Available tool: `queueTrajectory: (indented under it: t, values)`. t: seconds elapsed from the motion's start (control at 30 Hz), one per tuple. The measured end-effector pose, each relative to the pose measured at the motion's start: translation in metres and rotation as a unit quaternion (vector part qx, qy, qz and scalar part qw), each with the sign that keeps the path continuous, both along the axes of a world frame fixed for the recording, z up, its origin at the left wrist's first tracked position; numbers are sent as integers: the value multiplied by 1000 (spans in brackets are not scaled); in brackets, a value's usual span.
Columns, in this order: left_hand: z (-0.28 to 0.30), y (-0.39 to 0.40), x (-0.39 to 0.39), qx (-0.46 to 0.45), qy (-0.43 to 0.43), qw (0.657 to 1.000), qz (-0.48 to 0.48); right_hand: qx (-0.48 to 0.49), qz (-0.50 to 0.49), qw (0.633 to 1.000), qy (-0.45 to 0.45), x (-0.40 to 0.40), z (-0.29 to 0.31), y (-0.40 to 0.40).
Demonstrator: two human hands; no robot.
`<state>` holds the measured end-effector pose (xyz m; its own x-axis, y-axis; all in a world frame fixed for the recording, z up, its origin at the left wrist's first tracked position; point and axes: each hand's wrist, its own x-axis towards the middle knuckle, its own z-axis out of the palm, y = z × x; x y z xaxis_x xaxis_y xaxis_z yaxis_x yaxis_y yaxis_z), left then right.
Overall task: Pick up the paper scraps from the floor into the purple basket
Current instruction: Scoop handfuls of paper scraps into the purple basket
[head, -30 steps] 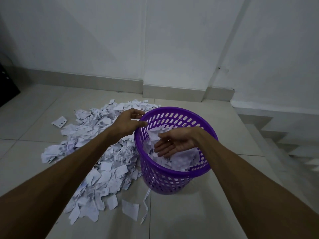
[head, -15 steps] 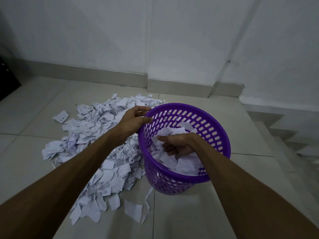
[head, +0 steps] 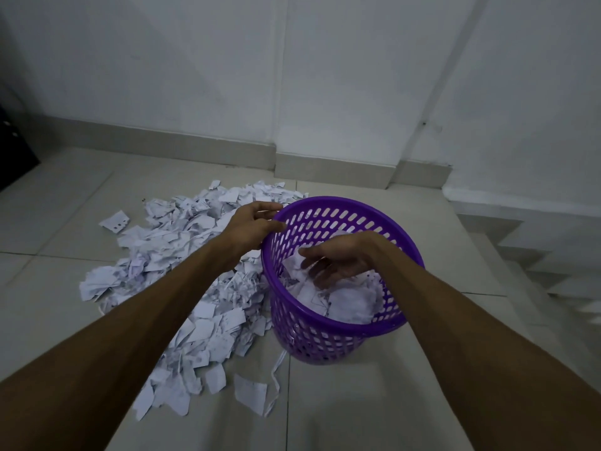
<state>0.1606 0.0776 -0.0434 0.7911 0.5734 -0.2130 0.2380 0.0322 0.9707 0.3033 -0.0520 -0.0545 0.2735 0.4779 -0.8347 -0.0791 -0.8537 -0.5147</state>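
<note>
**Basket Held at Rim, Right Hand Inside**

The purple basket (head: 328,333) stands upright on the tiled floor (head: 374,402), partly filled with white scraps. The left hand (head: 252,227) clasps the basket rim on its left side, fingers curled over the edge. The right hand (head: 341,260) sits inside the basket opening, above the scraps there, fingers spread and slack, palm empty. A large pile of paper scraps (head: 182,255) lies on the floor just left of the basket, touching its base. The wall (head: 325,76) runs behind.
</note>
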Motion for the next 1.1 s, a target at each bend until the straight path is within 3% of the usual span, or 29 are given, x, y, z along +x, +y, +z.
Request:
queueTrajectory:
  t: [0.13, 0.37, 0.5, 0.6, 0.73, 0.9, 1.1]
  values:
    - [8, 4, -14, 25, 11, 1000, 7, 43, 6, 998, -39, -3, 32, 3]
    - [21, 33, -53, 29, 15, 998, 54, 207, -42, 968, -136, -23, 69, 41]
    - [14, 52, -77, 11, 34, 997, 74, 118, 68, 968, -208, -40, 81, 65]
    - [7, 66, -92, 2, 46, 996, 82, 59, 115, 945, -300, -50, 100, 80]
    - [-7, 83, -107, -16, 55, 994, 95, 166, 89, 927, -325, -66, 118, 105]
    - [-26, 101, -120, -40, 75, 991, 102, 204, 95, 926, -303, -93, 87, 142]
    - [-61, 121, -124, -63, 89, 987, 121, 118, 128, 948, -266, -113, 5, 174]
